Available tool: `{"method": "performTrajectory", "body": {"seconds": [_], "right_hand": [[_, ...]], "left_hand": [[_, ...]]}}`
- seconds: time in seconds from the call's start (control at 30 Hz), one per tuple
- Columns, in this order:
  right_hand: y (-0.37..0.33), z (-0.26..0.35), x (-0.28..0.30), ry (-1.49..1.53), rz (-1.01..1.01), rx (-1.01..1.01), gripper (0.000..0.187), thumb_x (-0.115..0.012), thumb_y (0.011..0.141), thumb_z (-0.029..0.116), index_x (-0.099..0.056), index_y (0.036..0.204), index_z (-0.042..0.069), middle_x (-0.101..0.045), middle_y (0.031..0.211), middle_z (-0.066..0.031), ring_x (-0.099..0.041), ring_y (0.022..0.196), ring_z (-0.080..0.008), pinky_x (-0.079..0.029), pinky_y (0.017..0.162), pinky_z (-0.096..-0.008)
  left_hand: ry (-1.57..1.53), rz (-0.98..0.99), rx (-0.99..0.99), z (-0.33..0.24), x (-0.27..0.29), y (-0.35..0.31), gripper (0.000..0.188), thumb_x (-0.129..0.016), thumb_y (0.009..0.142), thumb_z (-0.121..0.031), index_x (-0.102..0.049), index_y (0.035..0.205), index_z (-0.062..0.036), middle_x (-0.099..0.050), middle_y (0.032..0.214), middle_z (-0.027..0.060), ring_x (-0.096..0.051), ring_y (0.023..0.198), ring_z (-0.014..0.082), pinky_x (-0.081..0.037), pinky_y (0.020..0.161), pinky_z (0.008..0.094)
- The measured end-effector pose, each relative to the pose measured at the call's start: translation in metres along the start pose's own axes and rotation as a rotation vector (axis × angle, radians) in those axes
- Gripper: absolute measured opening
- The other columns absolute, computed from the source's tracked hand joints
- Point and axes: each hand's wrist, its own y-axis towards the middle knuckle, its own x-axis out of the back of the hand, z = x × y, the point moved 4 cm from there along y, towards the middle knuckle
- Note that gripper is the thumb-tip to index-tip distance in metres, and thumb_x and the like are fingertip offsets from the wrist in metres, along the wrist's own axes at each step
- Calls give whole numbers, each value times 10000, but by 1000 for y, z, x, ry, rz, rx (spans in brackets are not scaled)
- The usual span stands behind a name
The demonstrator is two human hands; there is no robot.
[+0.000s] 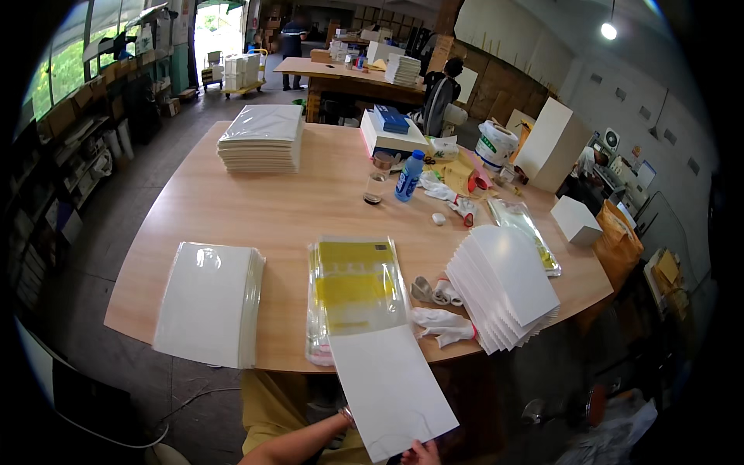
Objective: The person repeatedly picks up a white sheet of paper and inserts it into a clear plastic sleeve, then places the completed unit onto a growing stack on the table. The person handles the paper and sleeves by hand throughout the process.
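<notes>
- Around us stretched a warehouse-like workshop, with a broad wooden worktop (310, 201) in front of us and other benches and people further back.
- Our right hand (421, 454) sat at the lower edge, fingers closed on the near edge of a white card sheet (391, 387); our left forearm came in beside it, but its hand was hidden behind the sheet, so we could not tell whether it gripped anything.
- That sheet stuck out over the worktop's near edge, its far end meeting the mouth of the top clear plastic sleeve (355, 291), which showed yellow printed matter inside and lay on a small pile of like sleeves.
- We judged the step in hand to be the pairing of card and sleeve, the sheet lying mostly outside the bag; whether it was going in or coming out we could not tell.
- To our right lay a fanned stack of white cards (508, 287), with white gloves (443, 324) between it and the sleeves.
- To our left sat a stack of wrapped white packs (211, 302); a second wrapped stack (262, 138) stood well apart at the far side.
- As we judged it, any next move called for the card to be kept flat and square with the sleeve mouth, so the thin film would not catch or crumple.
</notes>
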Motion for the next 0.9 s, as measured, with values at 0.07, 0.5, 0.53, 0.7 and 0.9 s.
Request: {"method": "performTrajectory", "body": {"seconds": [0.07,0.5,0.53,0.7,0.9], "right_hand": [[16,-2,-41,190,7,100,251,-456,853,90,-434,1098,138,-498,736,-19,-501,581,-122,-411,443,-231],[133,48,-121,119,500,26,198,-355,860,59,-446,1010,-33,-519,1039,-201,-545,934,-311,-472,783,-375],[126,50,-115,85,509,-20,198,-357,862,64,-448,1011,-30,-521,1042,-202,-548,929,-312,-475,779,-370],[99,55,-108,-887,451,327,171,-504,825,169,-537,893,15,-577,876,-104,-578,701,-206,-472,566,-285],[81,34,-189,-1440,382,1262,142,-582,713,145,-551,790,29,-499,789,-85,-530,744,-230,-447,616,-311]], "left_hand": [[67,-50,-42,-3,1,-13,270,-500,814,-219,-551,980,-13,-607,848,131,-581,803,255,-455,712,333],[-511,-37,471,-34,52,-5,284,-534,815,-236,-575,965,1,-625,829,110,-599,747,173,-464,656,291],[-631,-111,480,-36,57,-9,293,-530,819,-232,-563,992,1,-615,872,102,-584,791,168,-459,679,287],[-1007,-214,613,-39,115,-36,339,-495,841,-202,-499,1111,3,-532,1069,87,-514,967,157,-426,800,279],[-1112,-185,654,-35,123,-40,285,-443,854,-240,-572,957,-9,-594,907,57,-559,792,130,-431,694,237]]}}
